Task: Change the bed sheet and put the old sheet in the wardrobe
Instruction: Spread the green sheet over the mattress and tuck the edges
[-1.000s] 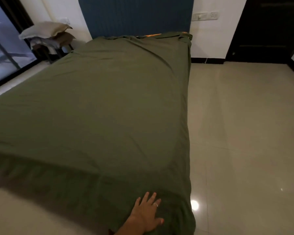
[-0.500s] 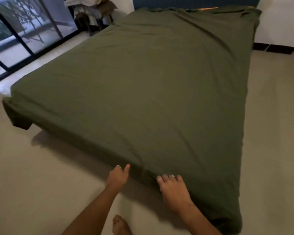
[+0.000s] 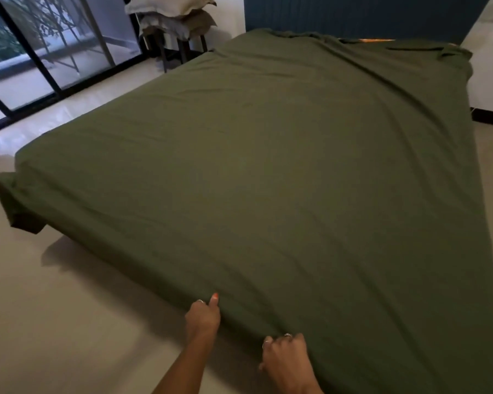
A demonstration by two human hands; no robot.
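A dark green bed sheet (image 3: pixel 282 155) is spread over the whole low bed, with loose folds near the headboard and an orange strip showing at the far right corner. At the foot edge my left hand (image 3: pixel 203 317) grips the hanging sheet, fingers curled under the edge and thumb up on top. Close to its right, my right hand (image 3: pixel 285 356) has its fingers curled into the sheet at the same edge. The wardrobe is not visible in the head view.
A blue headboard (image 3: pixel 353 15) stands against the far wall. A small dark table stacked with beige pillows (image 3: pixel 171 12) sits at the back left beside sliding glass doors (image 3: pixel 40 52). Pale tiled floor (image 3: pixel 54 322) surrounds the bed.
A second ago only one hand lay flat on the sheet near the foot corner. My view swung left, and both hands now hold the sheet along the foot edge, fingers curled tighter than half a second ago.
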